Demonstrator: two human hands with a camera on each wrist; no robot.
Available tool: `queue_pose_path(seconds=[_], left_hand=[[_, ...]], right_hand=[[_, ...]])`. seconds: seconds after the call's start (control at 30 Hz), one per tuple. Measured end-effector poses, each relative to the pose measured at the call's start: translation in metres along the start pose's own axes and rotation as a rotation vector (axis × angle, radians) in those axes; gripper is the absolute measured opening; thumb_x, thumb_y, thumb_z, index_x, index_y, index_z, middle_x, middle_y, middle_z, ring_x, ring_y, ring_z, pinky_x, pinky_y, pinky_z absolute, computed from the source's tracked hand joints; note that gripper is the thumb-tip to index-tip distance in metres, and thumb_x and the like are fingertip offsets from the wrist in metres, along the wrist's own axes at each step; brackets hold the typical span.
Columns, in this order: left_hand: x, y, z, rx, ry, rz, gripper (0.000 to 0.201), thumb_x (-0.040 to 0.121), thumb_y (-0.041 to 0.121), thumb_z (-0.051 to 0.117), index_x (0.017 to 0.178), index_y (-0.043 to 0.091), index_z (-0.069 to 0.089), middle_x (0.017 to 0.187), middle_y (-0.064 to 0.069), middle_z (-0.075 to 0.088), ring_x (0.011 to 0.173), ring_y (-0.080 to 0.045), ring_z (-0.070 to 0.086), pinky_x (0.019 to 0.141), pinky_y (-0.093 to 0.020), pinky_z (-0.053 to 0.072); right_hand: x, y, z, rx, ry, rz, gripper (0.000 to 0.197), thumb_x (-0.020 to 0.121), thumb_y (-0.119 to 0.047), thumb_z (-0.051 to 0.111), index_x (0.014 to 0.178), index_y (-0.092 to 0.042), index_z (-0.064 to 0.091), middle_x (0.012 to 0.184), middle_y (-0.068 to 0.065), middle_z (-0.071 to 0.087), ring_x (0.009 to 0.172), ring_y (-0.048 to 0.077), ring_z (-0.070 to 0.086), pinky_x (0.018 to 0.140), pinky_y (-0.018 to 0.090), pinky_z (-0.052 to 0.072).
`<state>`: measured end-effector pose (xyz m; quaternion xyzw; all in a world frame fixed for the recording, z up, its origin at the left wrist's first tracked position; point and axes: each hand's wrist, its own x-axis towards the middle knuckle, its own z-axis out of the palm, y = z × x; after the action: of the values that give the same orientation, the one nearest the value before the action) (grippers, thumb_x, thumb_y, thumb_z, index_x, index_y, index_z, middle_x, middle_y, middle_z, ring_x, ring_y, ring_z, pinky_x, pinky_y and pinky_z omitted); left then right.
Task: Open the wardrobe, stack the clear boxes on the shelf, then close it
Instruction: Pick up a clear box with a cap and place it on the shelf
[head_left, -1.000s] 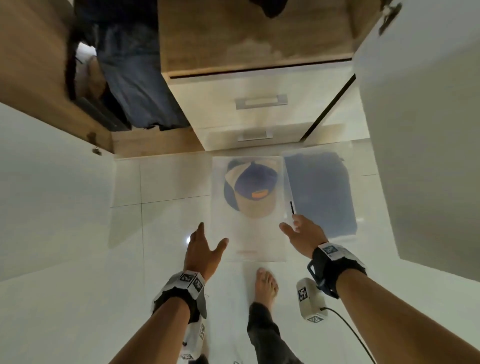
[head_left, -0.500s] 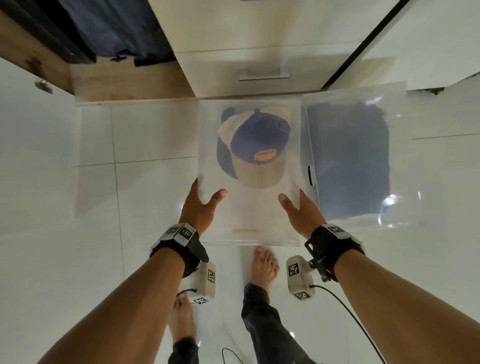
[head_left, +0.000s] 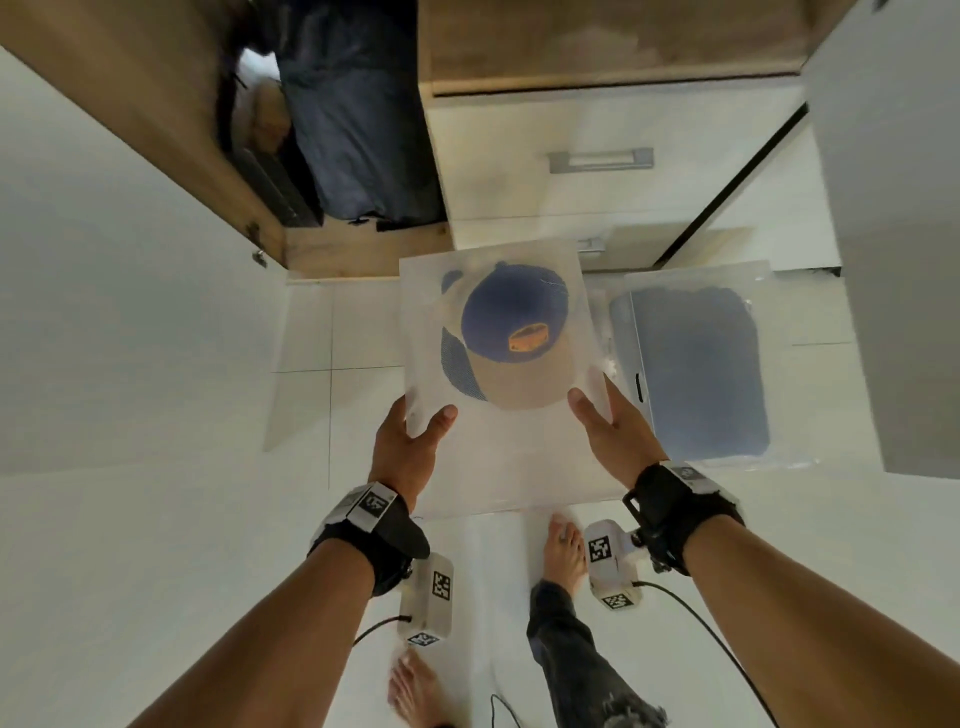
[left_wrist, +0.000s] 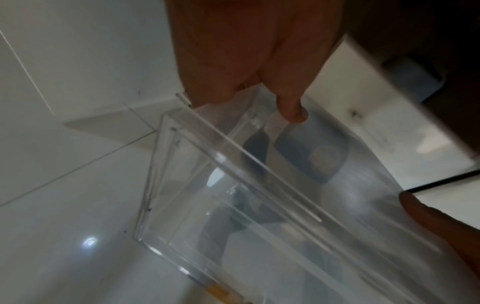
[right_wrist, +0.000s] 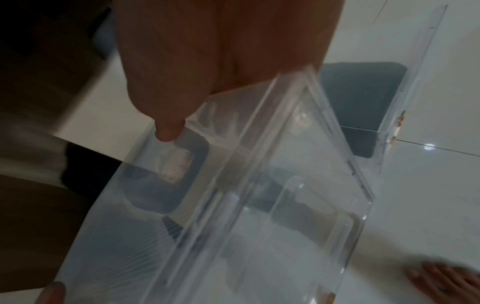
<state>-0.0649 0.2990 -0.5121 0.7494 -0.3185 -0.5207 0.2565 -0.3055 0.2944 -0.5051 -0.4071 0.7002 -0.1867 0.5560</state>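
Note:
A clear box with a blue and tan cap inside is held up off the white floor. My left hand grips its left side and my right hand its right side, each with the thumb on the lid. In the left wrist view my left hand curls over the clear box's edge. My right hand does the same on the clear box in the right wrist view. A second clear box with dark blue cloth stays on the floor to the right. The wardrobe's wooden shelf lies ahead above two drawers.
The wardrobe doors stand open, one white door close on the right and the other on the left. Dark clothes hang in the left compartment. My bare feet are on the tiles below the box.
Both hands went from open above the cap box to gripping its sides, then lifted it off the floor. The view has tilted up toward the wardrobe.

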Motion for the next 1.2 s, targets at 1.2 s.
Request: queue_pose_path(seconds=[1.2], left_hand=[[-0.487, 0.512, -0.439, -0.311, 0.065, 1.321, 0.042, 0.066, 0.037, 0.082, 0.104, 0.023, 0.070, 0.101, 0.008, 0.070, 0.093, -0.013, 0.069, 0.082, -0.032, 0.057]], right_hand=[[-0.527, -0.592, -0.083, 0.376, 0.180, -1.288, 0.056, 0.068, -0.058, 0.072, 0.114, -0.032, 0.054, 0.117, 0.008, 0.066, 0.107, 0.030, 0.065, 0.095, 0.050, 0.052]])
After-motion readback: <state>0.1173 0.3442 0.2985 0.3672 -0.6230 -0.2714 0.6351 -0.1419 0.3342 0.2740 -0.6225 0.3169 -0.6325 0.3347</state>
